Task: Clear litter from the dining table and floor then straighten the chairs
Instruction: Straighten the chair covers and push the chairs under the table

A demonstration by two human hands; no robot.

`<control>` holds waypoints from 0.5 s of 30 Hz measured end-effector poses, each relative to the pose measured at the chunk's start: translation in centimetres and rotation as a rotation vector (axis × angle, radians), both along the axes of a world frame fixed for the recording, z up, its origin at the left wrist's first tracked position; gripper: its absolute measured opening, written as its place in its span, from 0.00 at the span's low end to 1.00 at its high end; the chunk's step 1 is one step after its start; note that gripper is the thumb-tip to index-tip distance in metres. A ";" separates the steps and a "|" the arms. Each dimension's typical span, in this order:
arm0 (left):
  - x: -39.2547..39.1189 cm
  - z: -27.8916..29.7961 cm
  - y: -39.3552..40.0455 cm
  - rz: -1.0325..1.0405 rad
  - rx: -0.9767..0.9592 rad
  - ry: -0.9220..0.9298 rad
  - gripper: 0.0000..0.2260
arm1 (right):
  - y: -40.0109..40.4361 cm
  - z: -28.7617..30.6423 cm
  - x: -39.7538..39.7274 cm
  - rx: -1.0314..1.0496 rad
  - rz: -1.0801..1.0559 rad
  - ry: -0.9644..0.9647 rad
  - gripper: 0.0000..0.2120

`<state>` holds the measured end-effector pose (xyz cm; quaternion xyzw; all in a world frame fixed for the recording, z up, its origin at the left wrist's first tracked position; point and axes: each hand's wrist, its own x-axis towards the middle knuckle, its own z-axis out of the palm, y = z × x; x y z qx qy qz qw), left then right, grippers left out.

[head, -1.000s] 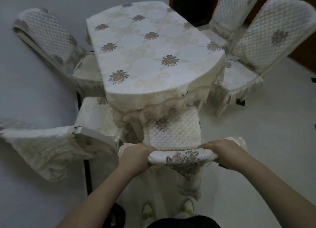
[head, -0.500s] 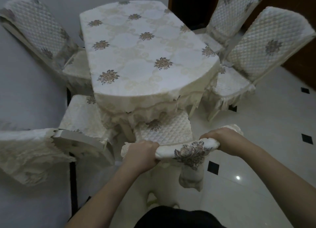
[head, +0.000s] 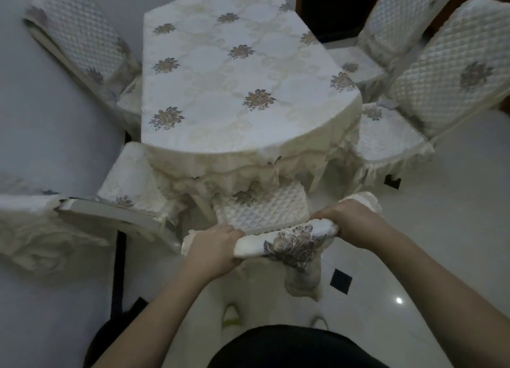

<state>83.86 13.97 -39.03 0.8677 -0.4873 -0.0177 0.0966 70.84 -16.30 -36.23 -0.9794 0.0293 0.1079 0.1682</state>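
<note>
Quilted-cover dining chair stands at the bench's near end, seat partly under the cloth, left hand and right hand each clenched round its top rail, apparently to square it.

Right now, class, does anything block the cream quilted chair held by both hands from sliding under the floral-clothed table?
Nothing visible does: the cream quilted chair already sits partly under the floral-clothed table, both hands gripping its top rail.

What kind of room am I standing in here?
Probably a home dining room: a cloth-covered dining table, matching quilted chairs around it, and a polished tiled floor.
</note>
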 end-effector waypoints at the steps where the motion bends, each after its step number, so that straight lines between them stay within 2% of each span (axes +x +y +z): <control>1: -0.7 -0.2 -0.5 0.023 0.004 0.004 0.12 | -0.8 -0.2 -0.1 -0.004 0.019 -0.006 0.23; 11: -6.2 -1.1 -4.0 0.177 -0.016 0.064 0.15 | -5.0 -2.6 -2.3 -0.045 0.171 -0.077 0.23; 15: -6.2 -1.3 -4.1 0.220 0.009 0.071 0.17 | -4.9 -3.0 -2.3 -0.013 0.159 -0.098 0.22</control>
